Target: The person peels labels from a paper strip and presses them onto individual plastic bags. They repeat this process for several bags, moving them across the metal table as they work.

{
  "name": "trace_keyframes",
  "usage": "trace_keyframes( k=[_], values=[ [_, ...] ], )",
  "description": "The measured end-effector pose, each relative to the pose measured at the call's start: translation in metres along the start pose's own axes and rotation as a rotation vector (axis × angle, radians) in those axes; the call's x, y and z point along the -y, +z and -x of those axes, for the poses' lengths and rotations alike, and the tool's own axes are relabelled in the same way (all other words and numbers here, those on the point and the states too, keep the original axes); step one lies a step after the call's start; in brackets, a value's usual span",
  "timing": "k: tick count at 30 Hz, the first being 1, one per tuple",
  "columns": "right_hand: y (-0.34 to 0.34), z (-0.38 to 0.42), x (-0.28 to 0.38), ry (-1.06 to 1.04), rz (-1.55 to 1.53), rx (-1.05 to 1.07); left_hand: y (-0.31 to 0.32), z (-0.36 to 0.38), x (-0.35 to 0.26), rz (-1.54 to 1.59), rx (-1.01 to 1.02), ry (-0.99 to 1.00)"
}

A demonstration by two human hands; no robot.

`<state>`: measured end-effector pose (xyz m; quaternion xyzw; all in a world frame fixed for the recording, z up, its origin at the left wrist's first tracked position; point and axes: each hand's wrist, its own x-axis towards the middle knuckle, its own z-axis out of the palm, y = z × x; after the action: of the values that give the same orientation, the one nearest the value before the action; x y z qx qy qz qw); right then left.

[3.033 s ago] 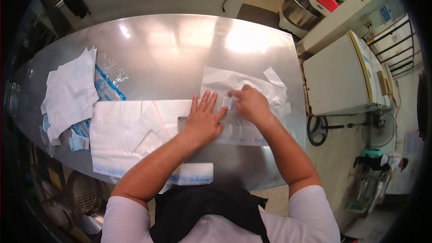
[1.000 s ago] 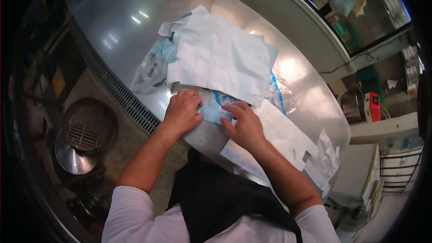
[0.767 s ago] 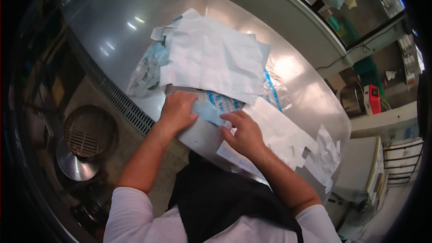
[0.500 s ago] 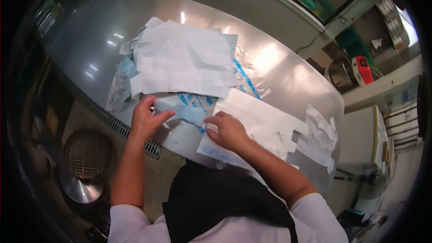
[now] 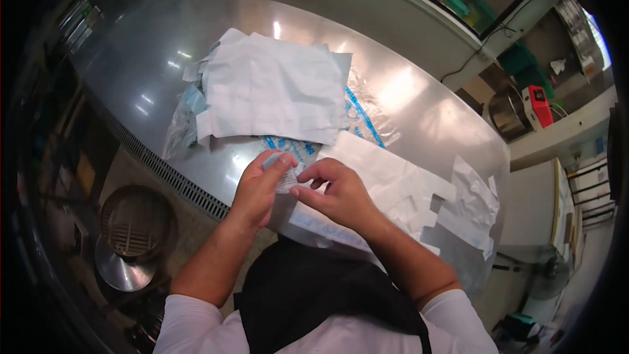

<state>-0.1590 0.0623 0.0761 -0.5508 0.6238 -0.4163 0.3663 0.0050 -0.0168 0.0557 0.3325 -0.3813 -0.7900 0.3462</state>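
A small pale-blue and white piece with fine print [image 5: 285,182] is pinched in my left hand [image 5: 259,187], at the near edge of the metal table. My right hand [image 5: 337,193] is close beside it, its thumb and fingers curled near the piece's right side; whether its fingertips touch the piece is too small to tell. Beyond my hands lies a pile of white sheets [image 5: 275,88] on clear plastic with blue print [image 5: 362,115]. White cut paper [image 5: 386,183] lies to the right, partly behind my right hand.
The metal table [image 5: 144,33] has a slotted grate [image 5: 173,174] along its near left side. Crumpled white paper [image 5: 473,193] rests at the right end. Round metal pans [image 5: 134,229] stand low at the left. A red device [image 5: 537,106] is at the upper right.
My left hand has moved right, toward my right hand, and the blue piece that was stretched between them is now mostly hidden in my left hand. The view has shifted slightly.
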Motion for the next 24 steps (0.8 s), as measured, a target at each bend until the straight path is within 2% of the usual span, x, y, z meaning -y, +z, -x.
trace_keyframes(
  k=[6, 8, 10, 12, 13, 15, 24],
  values=[
    [-0.004, -0.002, -0.011, -0.034, -0.027, -0.058, -0.003, -0.005, -0.007, 0.07, 0.039, -0.071],
    [-0.013, -0.002, -0.008, -0.001, -0.019, -0.038, -0.016, -0.01, -0.012, -0.059, 0.191, -0.051],
    [-0.015, -0.001, 0.002, 0.037, -0.016, -0.012, -0.015, -0.011, -0.015, -0.051, 0.172, -0.058],
    [-0.013, -0.002, 0.012, -0.105, 0.061, -0.194, -0.017, -0.013, -0.017, -0.045, 0.149, -0.059],
    [-0.014, -0.004, 0.014, -0.105, 0.062, -0.183, -0.018, -0.014, -0.017, -0.066, 0.156, -0.075],
    [-0.018, -0.008, 0.016, -0.397, 0.302, -0.245, -0.017, -0.015, -0.017, -0.082, 0.155, -0.095],
    [-0.024, -0.014, 0.017, -0.431, 0.529, -0.165, -0.018, -0.022, -0.012, -0.083, 0.167, -0.192]
  ],
)
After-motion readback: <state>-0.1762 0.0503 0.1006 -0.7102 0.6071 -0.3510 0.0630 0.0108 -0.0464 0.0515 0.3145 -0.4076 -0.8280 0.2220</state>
